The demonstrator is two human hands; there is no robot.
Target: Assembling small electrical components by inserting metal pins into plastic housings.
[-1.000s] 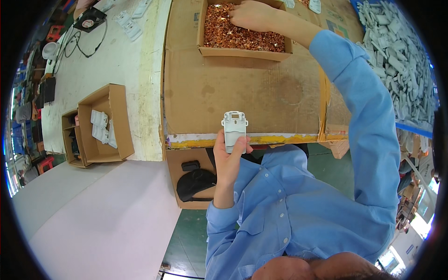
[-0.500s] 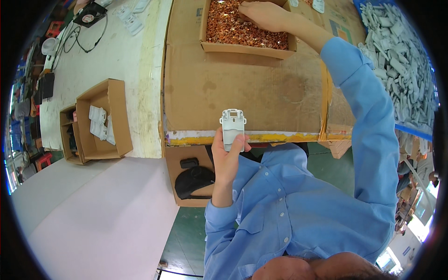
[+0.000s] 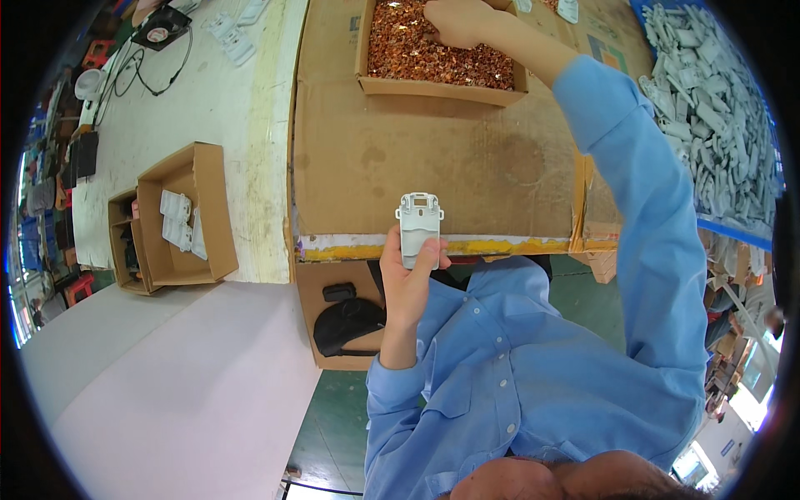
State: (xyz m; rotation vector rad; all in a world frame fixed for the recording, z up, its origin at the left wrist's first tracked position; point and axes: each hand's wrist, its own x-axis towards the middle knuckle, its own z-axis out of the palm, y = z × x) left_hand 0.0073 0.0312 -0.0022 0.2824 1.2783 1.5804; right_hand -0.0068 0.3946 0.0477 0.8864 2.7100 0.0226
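Note:
Upright over the table's front edge is a white plastic casing [image 3: 420, 228], with a small rectangular opening near its top and side lugs. My left hand [image 3: 406, 279] grips its lower end, thumb across the face and fingers behind. Farther off, my right hand [image 3: 464, 22] reaches into a shallow cardboard box [image 3: 442, 90] of small copper-coloured metal parts [image 3: 417, 50]. Its fingers are bent together at the surface of the parts; what they pinch, if anything, is too small to make out.
A blue bin [image 3: 733, 229] heaped with grey-white plastic pieces [image 3: 708, 100] stands at the right. To the left, an open cardboard carton [image 3: 187, 271] holds a few white casings [image 3: 177, 221]. A small black fan [image 3: 158, 33] with a cable lies at the far left.
My right hand has shifted slightly within the box, its forearm swinging a little to the left. The left hand and casing have barely moved.

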